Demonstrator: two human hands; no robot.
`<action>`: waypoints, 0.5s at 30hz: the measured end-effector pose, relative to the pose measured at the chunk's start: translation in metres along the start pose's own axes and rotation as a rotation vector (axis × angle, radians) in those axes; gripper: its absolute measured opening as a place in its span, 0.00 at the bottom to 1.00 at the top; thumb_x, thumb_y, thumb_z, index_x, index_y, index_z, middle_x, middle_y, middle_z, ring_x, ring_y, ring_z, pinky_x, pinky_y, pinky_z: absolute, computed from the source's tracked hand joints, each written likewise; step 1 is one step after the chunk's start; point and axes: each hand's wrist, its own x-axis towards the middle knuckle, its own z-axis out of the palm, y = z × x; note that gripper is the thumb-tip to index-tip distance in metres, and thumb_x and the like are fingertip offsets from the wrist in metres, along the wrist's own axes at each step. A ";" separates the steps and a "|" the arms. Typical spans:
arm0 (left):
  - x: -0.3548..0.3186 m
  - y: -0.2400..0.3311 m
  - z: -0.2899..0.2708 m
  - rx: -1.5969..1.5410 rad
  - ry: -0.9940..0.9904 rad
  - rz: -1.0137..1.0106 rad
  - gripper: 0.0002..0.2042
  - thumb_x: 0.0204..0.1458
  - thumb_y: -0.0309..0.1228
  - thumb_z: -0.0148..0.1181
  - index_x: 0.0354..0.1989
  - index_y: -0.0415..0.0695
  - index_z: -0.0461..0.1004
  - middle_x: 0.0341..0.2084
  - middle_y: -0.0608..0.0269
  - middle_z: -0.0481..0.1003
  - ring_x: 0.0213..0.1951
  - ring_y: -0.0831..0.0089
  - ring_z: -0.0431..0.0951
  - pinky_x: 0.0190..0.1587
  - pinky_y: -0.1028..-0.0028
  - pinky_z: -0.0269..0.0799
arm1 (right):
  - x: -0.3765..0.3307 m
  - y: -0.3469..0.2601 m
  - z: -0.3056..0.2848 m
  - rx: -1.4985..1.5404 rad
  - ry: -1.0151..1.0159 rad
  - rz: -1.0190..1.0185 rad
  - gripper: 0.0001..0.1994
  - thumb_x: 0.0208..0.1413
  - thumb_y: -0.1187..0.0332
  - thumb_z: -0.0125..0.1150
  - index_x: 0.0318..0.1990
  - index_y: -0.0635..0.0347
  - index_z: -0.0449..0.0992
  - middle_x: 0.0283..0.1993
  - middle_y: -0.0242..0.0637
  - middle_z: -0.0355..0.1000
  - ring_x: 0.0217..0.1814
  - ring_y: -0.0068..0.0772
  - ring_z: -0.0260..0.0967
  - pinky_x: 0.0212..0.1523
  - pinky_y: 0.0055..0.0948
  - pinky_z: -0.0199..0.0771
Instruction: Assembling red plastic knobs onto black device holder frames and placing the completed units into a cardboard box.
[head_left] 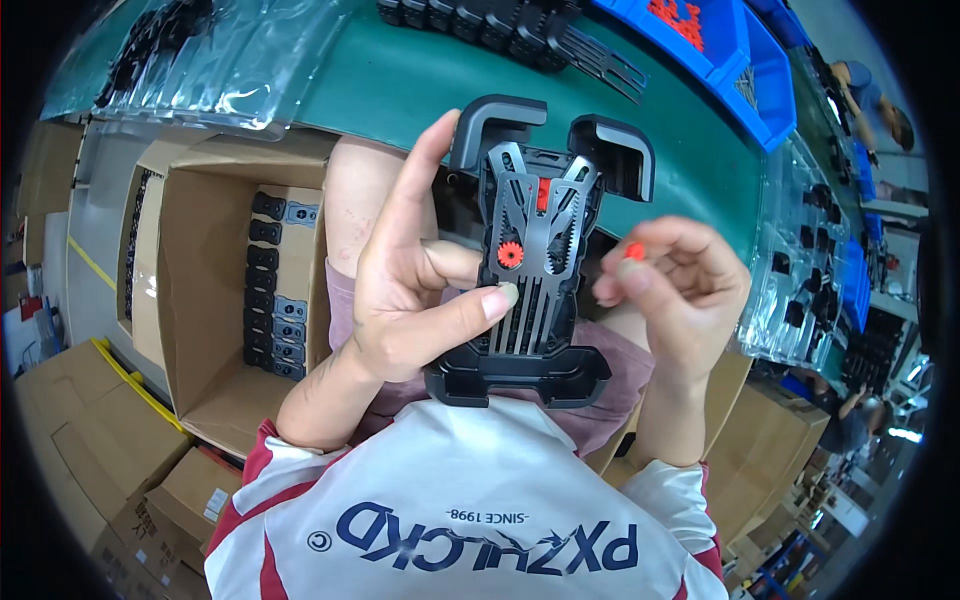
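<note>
While my left grip holds one black bracket, my right grip pinches one red piece

The black bracket lies between both grips, clasped along its left side. Beyond my left thumb it carries one red gear, then one red tab; two black claws form its far end. My right grip is narrow, just beside it.
</note>
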 end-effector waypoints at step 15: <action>-0.005 -0.009 0.017 0.070 0.033 0.007 0.48 0.43 0.11 0.50 0.67 0.39 0.23 0.26 0.50 0.78 0.24 0.77 0.75 0.28 0.92 0.61 | -0.005 0.000 -0.002 -0.389 -0.236 -0.260 0.12 0.36 0.82 0.66 0.32 0.62 0.80 0.23 0.30 0.69 0.18 0.16 0.54 0.17 0.13 0.55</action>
